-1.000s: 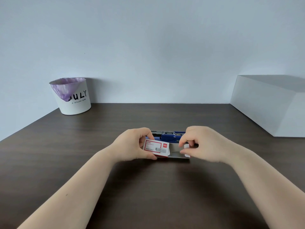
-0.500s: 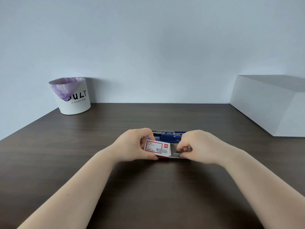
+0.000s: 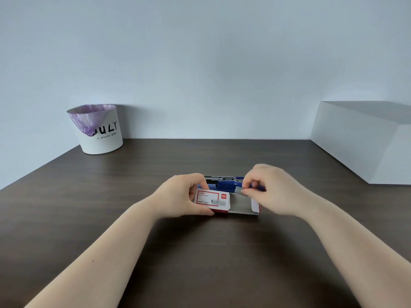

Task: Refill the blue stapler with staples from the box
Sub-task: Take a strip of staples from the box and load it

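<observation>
Stapler, blue, lies on the desk just behind the staple box, mostly hidden by box and hands. Only its blue body and a metal rail along the top show between the two hands. Can't tell if it's open for loading.

Box sits mid-desk, close to the person. Red-and-white sleeve on the left, grey inner tray slid out to the right. A white end flap stands up at the tray's right end.

Left hand is clamped on the sleeve, thumb on the near edge, fingers over the far edge, holding it down on the desk.

Right hand is raised just above the tray, motion-blurred. Thumb and forefinger are pinched together on something thin and pale at the tray's far edge. Looks like a staple strip, but too blurred to be sure.

Both forearms are bare, coming in from the bottom corners.

Further out: white bin with a purple liner and black lettering at the far left against the wall. Big white block at the far right of the desk. Plain pale wall behind.
</observation>
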Motion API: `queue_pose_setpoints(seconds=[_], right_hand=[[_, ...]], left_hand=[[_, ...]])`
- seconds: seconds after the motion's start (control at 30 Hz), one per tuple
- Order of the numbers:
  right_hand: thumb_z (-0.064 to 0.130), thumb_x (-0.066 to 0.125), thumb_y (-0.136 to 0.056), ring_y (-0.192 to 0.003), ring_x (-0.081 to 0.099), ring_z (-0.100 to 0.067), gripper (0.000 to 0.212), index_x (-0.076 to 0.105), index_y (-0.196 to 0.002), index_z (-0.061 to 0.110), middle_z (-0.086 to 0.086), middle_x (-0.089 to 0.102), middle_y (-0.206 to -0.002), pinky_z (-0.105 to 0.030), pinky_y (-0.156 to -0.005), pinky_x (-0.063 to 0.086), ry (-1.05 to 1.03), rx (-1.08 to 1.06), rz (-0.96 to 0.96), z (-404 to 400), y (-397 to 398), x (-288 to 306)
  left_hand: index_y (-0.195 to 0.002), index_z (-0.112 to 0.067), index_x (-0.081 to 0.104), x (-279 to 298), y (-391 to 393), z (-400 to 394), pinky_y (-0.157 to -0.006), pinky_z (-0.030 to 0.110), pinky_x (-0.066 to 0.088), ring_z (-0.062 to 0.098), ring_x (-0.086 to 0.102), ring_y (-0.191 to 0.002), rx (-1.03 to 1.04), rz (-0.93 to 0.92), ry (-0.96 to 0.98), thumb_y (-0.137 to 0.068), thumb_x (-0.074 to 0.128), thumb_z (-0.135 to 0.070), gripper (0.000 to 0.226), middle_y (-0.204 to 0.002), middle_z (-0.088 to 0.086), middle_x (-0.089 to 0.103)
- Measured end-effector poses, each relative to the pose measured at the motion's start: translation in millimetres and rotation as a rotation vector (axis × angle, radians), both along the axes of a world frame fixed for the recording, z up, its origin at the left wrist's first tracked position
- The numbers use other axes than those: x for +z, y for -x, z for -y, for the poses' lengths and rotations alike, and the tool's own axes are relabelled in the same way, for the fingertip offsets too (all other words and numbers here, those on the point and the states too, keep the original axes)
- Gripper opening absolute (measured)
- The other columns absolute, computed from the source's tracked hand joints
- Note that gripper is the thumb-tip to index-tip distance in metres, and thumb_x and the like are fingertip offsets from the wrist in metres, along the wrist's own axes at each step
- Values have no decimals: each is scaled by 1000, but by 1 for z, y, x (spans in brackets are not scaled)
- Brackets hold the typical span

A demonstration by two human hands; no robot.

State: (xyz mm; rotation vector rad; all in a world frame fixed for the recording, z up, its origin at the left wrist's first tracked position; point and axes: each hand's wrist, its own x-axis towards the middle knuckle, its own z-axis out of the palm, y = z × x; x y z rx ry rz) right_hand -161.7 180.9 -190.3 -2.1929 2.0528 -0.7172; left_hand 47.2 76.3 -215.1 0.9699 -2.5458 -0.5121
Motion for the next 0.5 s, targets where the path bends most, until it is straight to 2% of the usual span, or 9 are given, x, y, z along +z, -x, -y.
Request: queue_pose_setpoints(seconds=[0.07,0.1,0.17,0.23,0.4,0.5], right_hand=[[23,61,-87,-68,54,-11,9,62,-79,19,9,55,-77,-18,-60,42,16,-98,93,-4,6,6],[24,59,-89,-66,58,-15,11,60,-80,18,8,58,-78,-20,-57,46,-18,-137,129,-5,8,8],[26,55,-91,-65,68,-23,13,56,-83,16,-1,65,-81,-36,-60,59,-124,-183,203,-7,10,7],[22,53,-93,-69,72,-28,13,54,-84,14,-10,70,-83,-44,-65,61,-181,-194,267,-6,9,4],[8,49,-93,-79,73,-28,9,53,-85,8,-16,73,-89,-37,-73,62,-207,-141,470,-5,-1,1],[9,52,-93,-78,74,-22,7,55,-87,7,-12,75,-89,-37,-77,61,-214,-97,477,-4,-4,-4]], left_hand=[[-81,-30,55,-1,0,0,-54,23,33,7,42,-52,3,-1,2,-59,83,-46,39,-57,-9,47],[-82,-29,55,-1,0,0,-54,24,34,7,42,-52,2,1,3,-59,82,-47,39,-58,-8,48],[-83,-29,56,-1,0,0,-55,24,34,7,42,-53,-2,5,3,-59,82,-48,40,-59,-8,49],[-83,-30,56,-1,0,-1,-55,23,34,7,43,-53,-5,9,-2,-60,81,-49,39,-59,-9,49],[-85,-28,59,-1,1,-3,-54,20,35,4,45,-52,-6,3,-22,-59,82,-49,40,-60,-9,50],[-86,-29,60,-1,2,-5,-54,19,37,2,47,-53,-18,14,-37,-59,81,-51,41,-62,-9,54]])
